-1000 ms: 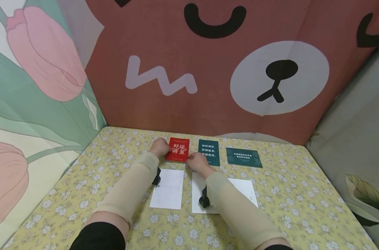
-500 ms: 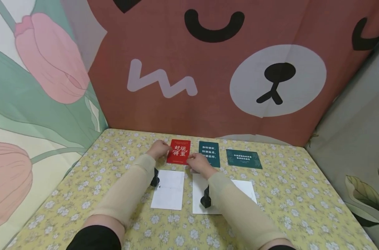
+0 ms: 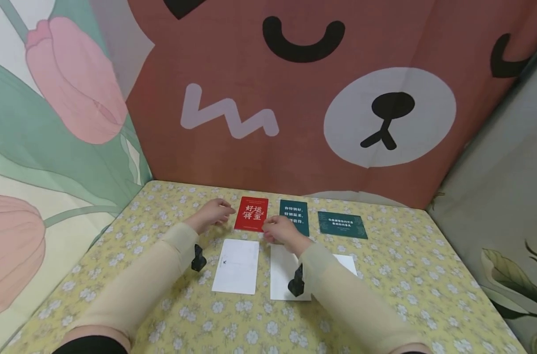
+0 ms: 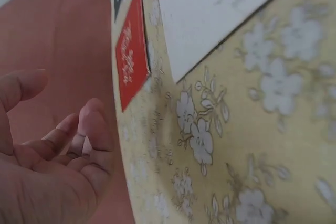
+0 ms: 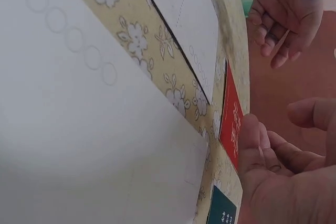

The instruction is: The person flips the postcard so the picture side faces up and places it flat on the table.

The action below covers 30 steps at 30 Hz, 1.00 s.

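Observation:
A red card (image 3: 251,214) with pale lettering lies flat at the back of the table. Just off its left edge is my left hand (image 3: 212,214), holding nothing, its fingers loosely bent in the left wrist view. My right hand (image 3: 284,232) is at the card's lower right corner. Thumb and fingers stand apart in the right wrist view, with nothing between them; whether a fingertip touches the card, I cannot tell. To the right lie an upright teal card (image 3: 293,210), partly covered by the right hand, and a sideways teal card (image 3: 342,225).
In front of the red card lies a white card (image 3: 235,267). More white card (image 3: 281,280) shows under the right forearm, which hides part of it. A yellow flowered cloth (image 3: 180,295) covers the table. A printed fabric wall (image 3: 224,162) rises behind it.
My left hand has drawn away to the left from the red card. The right hand stays near the card's lower right corner. The cards keep their places.

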### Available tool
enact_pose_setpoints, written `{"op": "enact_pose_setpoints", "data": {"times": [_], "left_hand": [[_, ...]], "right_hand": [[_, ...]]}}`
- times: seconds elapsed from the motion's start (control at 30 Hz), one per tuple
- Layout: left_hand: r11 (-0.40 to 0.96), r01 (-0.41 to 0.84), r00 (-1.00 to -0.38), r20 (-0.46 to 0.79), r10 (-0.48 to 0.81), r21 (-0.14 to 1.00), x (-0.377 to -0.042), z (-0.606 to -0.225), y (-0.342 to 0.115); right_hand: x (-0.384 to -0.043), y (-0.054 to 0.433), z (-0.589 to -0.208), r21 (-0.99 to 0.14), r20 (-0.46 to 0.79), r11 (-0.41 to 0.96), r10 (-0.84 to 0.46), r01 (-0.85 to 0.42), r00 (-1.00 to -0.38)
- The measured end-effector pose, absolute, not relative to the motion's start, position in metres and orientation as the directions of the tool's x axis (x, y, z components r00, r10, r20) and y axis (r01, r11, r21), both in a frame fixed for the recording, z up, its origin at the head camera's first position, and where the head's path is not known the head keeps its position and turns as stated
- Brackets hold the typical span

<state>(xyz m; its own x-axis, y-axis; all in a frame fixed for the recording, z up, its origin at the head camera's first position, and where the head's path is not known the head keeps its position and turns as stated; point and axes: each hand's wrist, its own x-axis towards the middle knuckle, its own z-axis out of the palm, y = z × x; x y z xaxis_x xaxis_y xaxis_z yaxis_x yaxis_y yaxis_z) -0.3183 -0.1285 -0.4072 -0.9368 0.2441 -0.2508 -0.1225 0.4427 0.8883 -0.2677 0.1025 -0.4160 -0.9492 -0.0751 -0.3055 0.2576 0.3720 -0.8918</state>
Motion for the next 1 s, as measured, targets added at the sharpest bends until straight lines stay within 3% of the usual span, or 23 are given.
{"op": "enact_pose_setpoints", "data": {"times": [0.5,0.8,1.0], "left_hand": [[0.376,-0.207,-0.896,-0.329,0.298,0.903,-0.252,-0.419,-0.161],[0.398,-0.148,-0.899,-0.29,0.327,0.905,-0.209,-0.421,-0.172],[0.406,-0.172,-0.892,-0.317,0.323,0.898,-0.189,-0.421,-0.164]], "right_hand": [[-0.251,0.107,-0.42,-0.869,-0.365,0.406,-0.14,0.283,-0.92],[-0.242,0.104,-0.419,-0.852,-0.384,0.456,-0.208,0.258,-0.9],[-0.238,0.104,-0.419,-0.831,-0.427,0.474,-0.205,0.292,-0.881]]}}
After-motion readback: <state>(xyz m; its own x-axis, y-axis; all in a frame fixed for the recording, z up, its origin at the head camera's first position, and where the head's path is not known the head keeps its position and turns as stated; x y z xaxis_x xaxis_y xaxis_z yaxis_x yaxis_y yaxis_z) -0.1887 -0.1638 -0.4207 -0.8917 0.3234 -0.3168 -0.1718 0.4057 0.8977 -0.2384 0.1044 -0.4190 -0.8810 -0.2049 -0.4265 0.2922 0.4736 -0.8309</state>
